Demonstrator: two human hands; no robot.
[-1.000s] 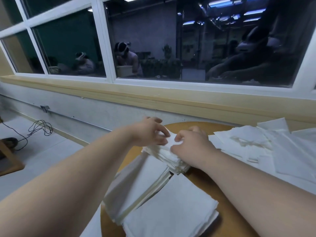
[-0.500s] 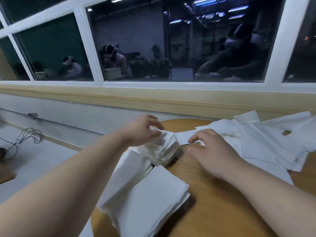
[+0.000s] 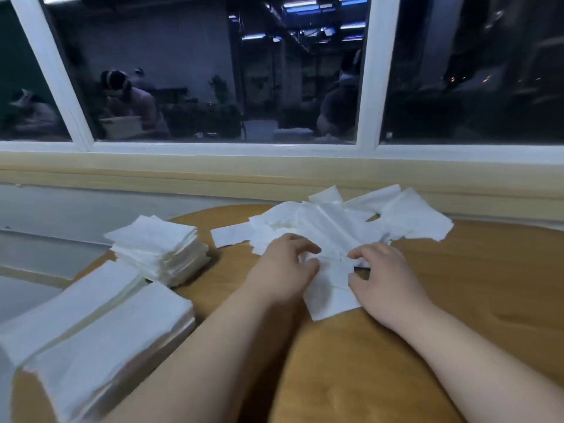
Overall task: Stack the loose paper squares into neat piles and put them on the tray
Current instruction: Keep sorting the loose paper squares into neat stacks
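A heap (image 3: 341,221) of loose white paper squares is lying on the far side of the round wooden table (image 3: 473,300), just below the window (image 3: 213,87). Its sheets are overlapping and pointing every way, and the whole heap is stretching left to right. A narrow strip (image 3: 230,236) is sticking out at its left end, with its long axis also running left to right.

One sheet (image 3: 331,290) is lying flat at the heap's near edge, between the two hands. Its long axis is running from the person toward the heap, and one corner is pointing back at the person. The left hand (image 3: 285,270) is sitting on the sheet's left edge with its fingers curled, pinching paper between thumb and forefinger. The right hand (image 3: 381,279) is sitting on the right edge with its fingers bent and its fingertips touching the paper. Whether it is gripping or only pressing, I cannot tell.

Well to the left of the hands, a thick stack (image 3: 158,248) of squares is standing on the table with one corner turned toward the window. Nearer the person, two larger flat piles (image 3: 91,325) are lying side by side at the table's left rim. Their long axes are running diagonally from near left to far right.
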